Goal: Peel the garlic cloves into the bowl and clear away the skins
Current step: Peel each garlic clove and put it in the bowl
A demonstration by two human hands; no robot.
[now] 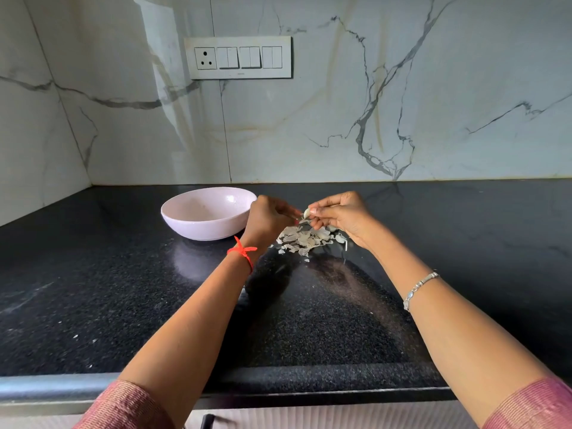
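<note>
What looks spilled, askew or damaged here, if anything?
Only peeling mess: a loose pile of garlic skins lies on the counter right of the bowl, with small flecks nearer the front left edge. The bowl sits upright and unbroken. The left hand and right hand pinch one garlic clove above the pile.

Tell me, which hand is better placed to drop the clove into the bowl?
Probably the right hand: it holds the clove. The left hand, though beside the bowl, pinches only its skin.
</note>
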